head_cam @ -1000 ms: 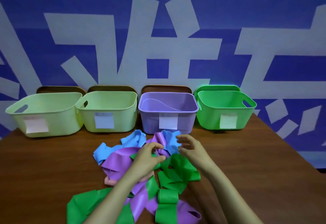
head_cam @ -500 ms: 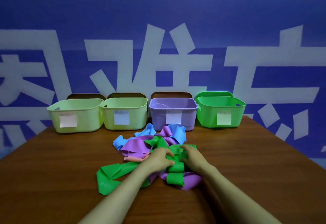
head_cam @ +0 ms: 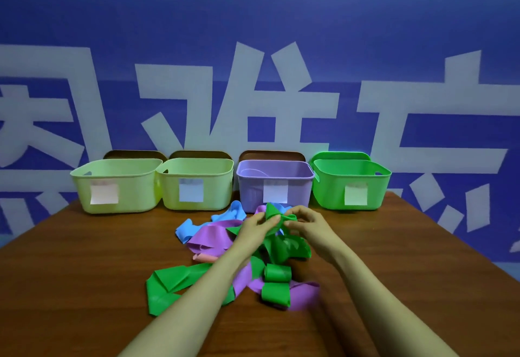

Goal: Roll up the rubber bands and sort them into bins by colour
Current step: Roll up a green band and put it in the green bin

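I worry the green band [head_cam: 272, 211] snags the tangled pile [head_cam: 292, 247] and drags purple bands [head_cam: 213, 237] along as it lifts, since its tail runs into them. Fingers of the left hand [head_cam: 257, 227] and right hand [head_cam: 308, 226] pinch its crumpled, glossy end above the table [head_cam: 84, 258], green bin [head_cam: 351, 185] at two o'clock.

A single wide-angle view from the person's head, looking forward and slightly down across the table [head_cam: 84, 272] toward the blue wall [head_cam: 253, 19], which fills the upper half. The bins [head_cam: 219, 188] sit mid-frame, fairly near. Both forearms [head_cam: 197, 286] rise from the bottom edge.
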Demonstrator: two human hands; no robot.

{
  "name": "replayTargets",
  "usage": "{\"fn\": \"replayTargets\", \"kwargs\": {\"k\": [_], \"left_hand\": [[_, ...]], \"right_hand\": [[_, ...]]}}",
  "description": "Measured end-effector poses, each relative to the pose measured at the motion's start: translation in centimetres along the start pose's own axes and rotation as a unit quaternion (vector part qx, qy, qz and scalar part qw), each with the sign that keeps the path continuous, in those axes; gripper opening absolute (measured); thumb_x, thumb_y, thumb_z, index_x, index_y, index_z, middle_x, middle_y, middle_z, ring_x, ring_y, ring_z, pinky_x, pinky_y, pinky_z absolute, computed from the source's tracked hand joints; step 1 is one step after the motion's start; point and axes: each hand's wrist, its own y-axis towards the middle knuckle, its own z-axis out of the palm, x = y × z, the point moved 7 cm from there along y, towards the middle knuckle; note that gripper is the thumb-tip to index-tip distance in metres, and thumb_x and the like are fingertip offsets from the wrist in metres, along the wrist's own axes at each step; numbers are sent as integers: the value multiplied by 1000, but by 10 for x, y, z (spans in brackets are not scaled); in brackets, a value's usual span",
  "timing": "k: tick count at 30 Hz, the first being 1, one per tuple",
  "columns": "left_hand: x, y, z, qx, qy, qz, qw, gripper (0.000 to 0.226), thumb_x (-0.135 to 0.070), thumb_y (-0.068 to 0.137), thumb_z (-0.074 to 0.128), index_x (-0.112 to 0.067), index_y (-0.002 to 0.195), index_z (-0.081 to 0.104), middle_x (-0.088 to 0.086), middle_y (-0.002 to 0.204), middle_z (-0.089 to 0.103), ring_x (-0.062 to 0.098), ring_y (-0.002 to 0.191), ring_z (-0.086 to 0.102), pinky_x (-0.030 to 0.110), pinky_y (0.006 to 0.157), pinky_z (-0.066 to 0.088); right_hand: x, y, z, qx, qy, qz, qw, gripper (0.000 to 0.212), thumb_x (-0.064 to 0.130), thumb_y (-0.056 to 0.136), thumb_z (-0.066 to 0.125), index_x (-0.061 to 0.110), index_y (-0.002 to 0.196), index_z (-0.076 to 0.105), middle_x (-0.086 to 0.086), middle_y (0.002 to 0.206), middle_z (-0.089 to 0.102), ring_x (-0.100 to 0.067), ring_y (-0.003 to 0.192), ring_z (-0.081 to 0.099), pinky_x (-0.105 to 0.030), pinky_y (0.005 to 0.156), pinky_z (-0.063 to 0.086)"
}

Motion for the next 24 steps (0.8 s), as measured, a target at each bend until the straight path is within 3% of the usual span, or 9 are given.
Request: {"fn": "replayTargets", "kwargs": {"k": [2, 6, 8, 11, 15, 20, 24], "left_hand": [[-18, 12, -9, -42, -71, 14, 997, 9, -5, 90, 59, -10, 88, 67, 3, 80, 69, 11, 73, 64, 19, 66, 51], [-63, 27, -21, -38, -151, 14, 988, 23, 2, 92, 47, -13, 86, 64, 4, 76, 66, 14, 67, 62, 24, 60, 50], [-84, 34, -30, -44, -123, 32, 991, 21, 0, 91, 49, -14, 86, 63, 4, 77, 65, 15, 68, 60, 23, 58, 49], [-113, 39, -40, -61, -77, 76, 992, 16, -4, 86, 57, -17, 79, 64, 3, 75, 63, 19, 70, 58, 28, 66, 50], [-140, 43, -54, -80, -12, 119, 990, 16, -6, 87, 58, -18, 78, 62, 0, 74, 62, 12, 68, 57, 23, 64, 47], [-154, 45, -72, -16, 41, 152, 987, 20, 5, 86, 57, -14, 87, 62, 0, 72, 57, 10, 64, 52, 16, 59, 42], [-141, 40, -71, 81, 94, 128, 984, 6, -12, 85, 68, -10, 90, 65, -8, 67, 59, 2, 58, 53, 13, 54, 41]], "right_hand": [[20, 7, -2, 11, 16, -24, 1000, 16, -3, 84, 67, 11, 90, 63, 3, 76, 64, -9, 71, 59, -17, 66, 49], [52, 20, -2, 25, 30, -77, 996, 7, 12, 86, 68, 12, 90, 63, -1, 83, 64, -11, 80, 58, -21, 72, 50], [66, 27, 1, 19, 18, -111, 993, 23, 23, 83, 71, 11, 99, 62, -1, 97, 66, -13, 91, 60, -27, 83, 50], [81, 41, 8, -15, -29, -134, 991, 41, 23, 81, 74, 15, 116, 54, 5, 115, 61, -9, 103, 61, -24, 88, 51], [106, 58, 15, -43, -98, -189, 976, 9, 14, 87, 69, 17, 88, 61, 1, 85, 68, -13, 82, 64, -29, 80, 53], [133, 63, 7, -21, -19, -166, 986, 15, 10, 96, 54, 15, 84, 62, 5, 73, 62, -5, 68, 57, -18, 66, 49], [148, 64, 12, 23, 142, -86, 986, 21, 10, 100, 44, 10, 85, 59, 2, 64, 62, -6, 52, 57, -19, 53, 49]]}}
